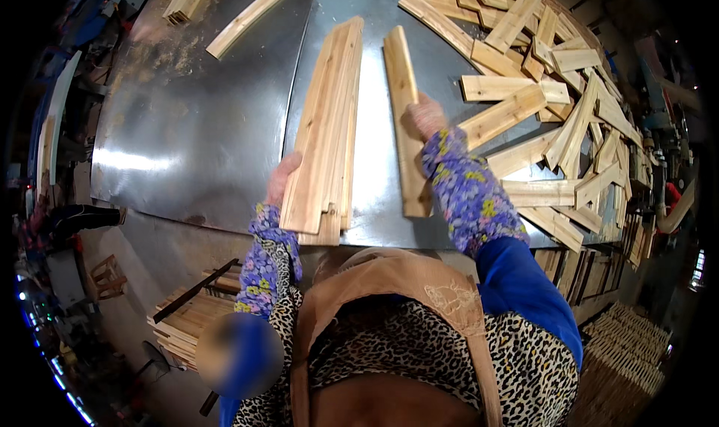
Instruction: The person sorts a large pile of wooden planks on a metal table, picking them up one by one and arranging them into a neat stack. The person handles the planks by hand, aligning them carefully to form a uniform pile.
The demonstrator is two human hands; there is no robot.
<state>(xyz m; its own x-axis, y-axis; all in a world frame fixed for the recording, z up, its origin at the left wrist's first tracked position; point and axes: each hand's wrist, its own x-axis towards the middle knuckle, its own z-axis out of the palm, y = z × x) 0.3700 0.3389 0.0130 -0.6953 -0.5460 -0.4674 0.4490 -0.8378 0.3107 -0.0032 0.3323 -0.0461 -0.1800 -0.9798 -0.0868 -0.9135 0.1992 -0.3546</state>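
In my head view, my left fingers (290, 163) hold a stack of boards (322, 135) over the table (195, 120). My right fingers (422, 111) grip one board (402, 90) beside it. Uneven ends: I should hold tight so none slip.

Pale honey-brown, streaked with darker grain, on the stack of long flat wooden boards (322, 127). Yellowish tan on the single long narrow wooden board (402, 127). Shines silver-grey, stained brownish toward the far left, on the wide metal bench (202, 120). Purple scattered with yellow flowers on the cloth oversleeves (468, 187); plain bright blue on the right upper sleeve (520, 281). Dark leopard spots over cream on the cloth top (532, 360); dusty tan on the fabric apron (397, 271).
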